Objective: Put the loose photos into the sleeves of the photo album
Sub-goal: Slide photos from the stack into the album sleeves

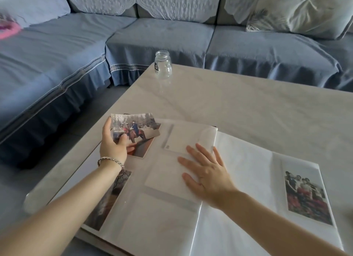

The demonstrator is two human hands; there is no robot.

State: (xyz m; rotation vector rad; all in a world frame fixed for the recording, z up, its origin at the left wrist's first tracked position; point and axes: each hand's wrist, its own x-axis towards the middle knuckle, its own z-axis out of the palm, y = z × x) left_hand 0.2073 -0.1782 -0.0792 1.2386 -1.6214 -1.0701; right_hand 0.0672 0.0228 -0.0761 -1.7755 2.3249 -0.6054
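Evidently thin, light and bendy, the loose photo point(136, 126) left of centre is best held by its edge. The left hand point(112, 143) has its grip pinching the photo's lower-left corner. The right hand point(207, 174) lies spread flat on the photo album point(248, 169).

Your wide-angle head camera, the only view, looks forward and down across the table point(248, 103) toward the sofa point(162, 38) along the far side. The open album point(162, 227) fills the near foreground, close beneath the lens.
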